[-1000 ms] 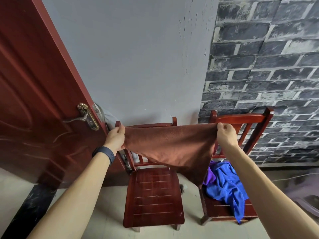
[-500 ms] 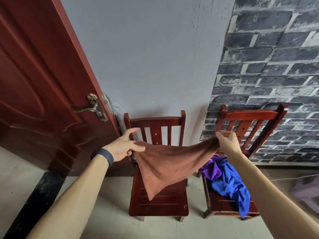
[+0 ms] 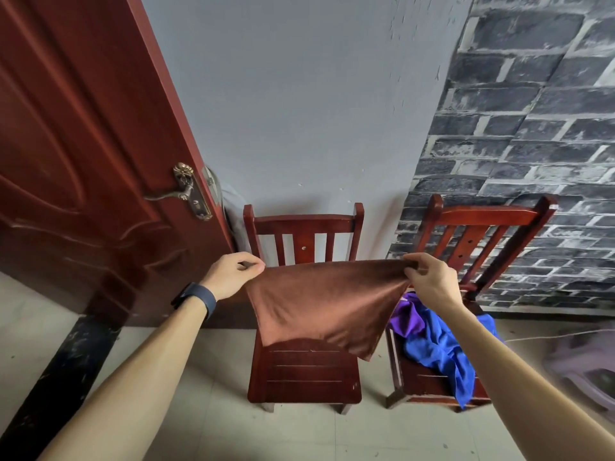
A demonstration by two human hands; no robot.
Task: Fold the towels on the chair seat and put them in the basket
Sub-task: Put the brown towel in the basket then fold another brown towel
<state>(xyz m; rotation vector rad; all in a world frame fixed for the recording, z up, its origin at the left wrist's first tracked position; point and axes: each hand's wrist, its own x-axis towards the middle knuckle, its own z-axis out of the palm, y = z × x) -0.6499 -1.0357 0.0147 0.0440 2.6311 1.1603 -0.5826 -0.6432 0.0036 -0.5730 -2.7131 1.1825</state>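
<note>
The person is spreading a brown towel (image 3: 319,304) in the air over the empty chair seat (image 3: 306,374), so the step in hand looks like the first fold of this piece. The left hand (image 3: 233,276) is pinching one top corner, grip closed tight on the cloth between thumb and fingers. The right hand (image 3: 429,277) is pinching the opposite top corner, its grip likewise clamped on the fabric. Between the two grips the top edge is running nearly taut; below them the towel is hanging down to a point, its lower part appearing to brush the seat, though contact is hard to judge. Below the right grip, a blue towel (image 3: 442,351) and a purple towel (image 3: 409,317) are lying crumpled on the second chair (image 3: 432,390). No basket is showing. Next, I judge, the towel needs lowering flat onto the seat, or its corners bringing together, without loosening either pinch.
</note>
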